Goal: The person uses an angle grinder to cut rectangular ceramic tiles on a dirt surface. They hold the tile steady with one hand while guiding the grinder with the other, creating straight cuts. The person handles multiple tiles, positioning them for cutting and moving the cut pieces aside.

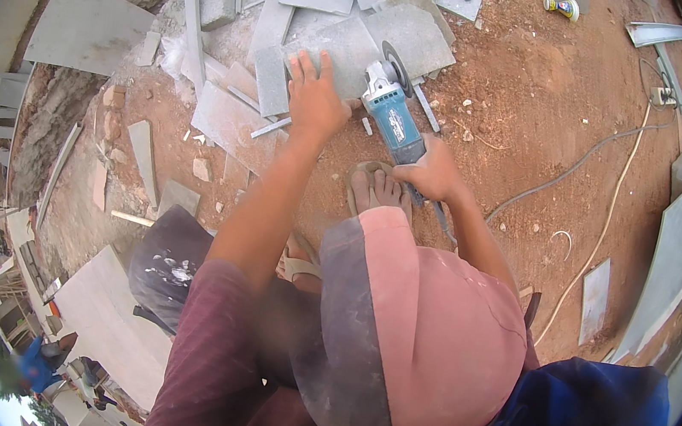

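Observation:
My right hand [433, 169] is wrapped round the rear body of a teal and grey angle grinder [397, 126]. Its dark cutting disc [396, 67] stands on edge at the far end, over the reddish ground beside a stack of grey tiles [411, 41]. Whether the disc spins cannot be told. With fingers spread, my left hand [318, 96] lies on or just above the near edge of the tiles, left of the grinder. A narrow tile strip [271, 81] is next to its fingertips. Part of the grinder's tail is hidden behind my right hand and knee.
My sandalled foot [379, 188] is close below the grinder. A grey cable [571, 170] and a pale cord [611, 223] run over the dirt at right. Tile offcuts [144, 154] lie at left, larger slabs [671, 248] at far right. Another person [39, 363] is at the lower left.

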A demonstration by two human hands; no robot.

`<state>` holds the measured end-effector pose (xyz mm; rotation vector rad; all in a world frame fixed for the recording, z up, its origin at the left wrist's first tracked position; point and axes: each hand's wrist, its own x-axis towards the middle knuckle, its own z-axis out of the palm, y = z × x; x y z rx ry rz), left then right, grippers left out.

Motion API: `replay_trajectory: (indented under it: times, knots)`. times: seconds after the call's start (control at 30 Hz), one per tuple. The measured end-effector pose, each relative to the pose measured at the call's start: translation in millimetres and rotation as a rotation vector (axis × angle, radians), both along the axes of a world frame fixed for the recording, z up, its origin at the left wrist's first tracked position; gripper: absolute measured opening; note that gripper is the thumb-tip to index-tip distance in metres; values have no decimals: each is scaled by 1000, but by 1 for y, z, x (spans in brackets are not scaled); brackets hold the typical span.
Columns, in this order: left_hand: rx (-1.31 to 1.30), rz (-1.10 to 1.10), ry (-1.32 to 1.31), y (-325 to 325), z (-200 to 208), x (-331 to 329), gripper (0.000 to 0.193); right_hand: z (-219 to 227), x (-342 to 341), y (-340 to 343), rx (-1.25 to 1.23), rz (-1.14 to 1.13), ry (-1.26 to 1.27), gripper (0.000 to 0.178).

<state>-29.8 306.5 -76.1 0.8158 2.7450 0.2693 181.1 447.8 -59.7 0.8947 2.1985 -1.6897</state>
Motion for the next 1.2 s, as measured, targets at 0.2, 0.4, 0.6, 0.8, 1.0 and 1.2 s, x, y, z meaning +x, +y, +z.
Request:
replay_trajectory:
  times: [0.2,0.4,0.6,0.8,1.0,1.2]
  knots:
    - [-44,19,-14,2,8,1,116,7,29,12,-18,-154,84,47]
    - [-129,-47,-15,9,13,-7,126,12,46,34,-41,-350,126,35]
    - [-198,-217,52,15,33,-31,169,14,47,44,-79,-433,165,33]
    - [-213,-378,59,18,24,-56,170,13,41,43,-59,-401,146,34]
    - [-204,-356,11,-17,41,-88,157,11,33,49,-97,-283,147,38]
    - [-217,-198,162,-153,95,-127,155,1,25,54,-141,-251,158,40]
